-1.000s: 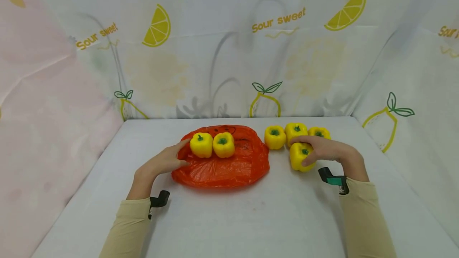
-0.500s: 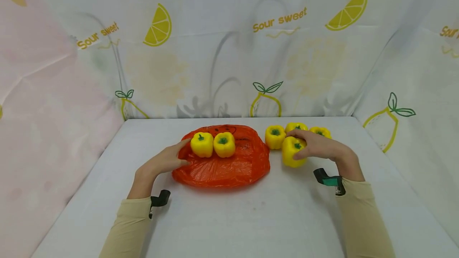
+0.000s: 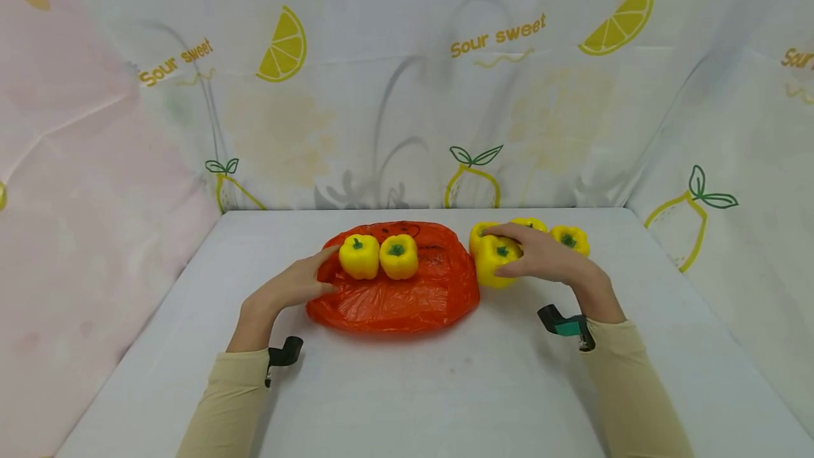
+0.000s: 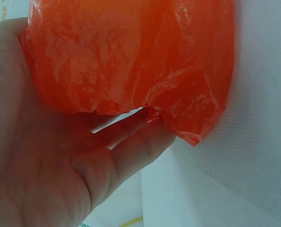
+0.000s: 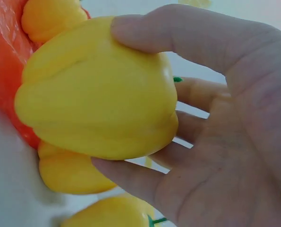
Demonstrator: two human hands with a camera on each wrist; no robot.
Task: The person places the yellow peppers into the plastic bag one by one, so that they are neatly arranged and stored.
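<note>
My right hand [image 3: 540,256] grips a yellow bell pepper [image 5: 97,94], thumb on one side and fingers on the other, at the right edge of a red plastic bag [image 3: 407,302]. In the head view this pepper partly covers another yellow bell pepper [image 3: 478,233] behind it. At the bag's left edge, my left hand [image 3: 292,285] holds the crinkled plastic, its thumb and fingers spread around it. The left wrist view shows the bag hiding part of that hand. Two yellow bell peppers [image 3: 359,257] with green stems sit side by side on the bag.
Two more yellow bell peppers [image 3: 570,239] stand at the back right, one partly behind my right hand. Everything lies on a white table [image 3: 407,401]. A lemon-printed cloth [image 3: 381,90] hangs behind and along the sides.
My right hand has carried its bell pepper leftward and slightly back, from beside the group on the right to the bag's right edge. The left hand has stayed at the bag.
</note>
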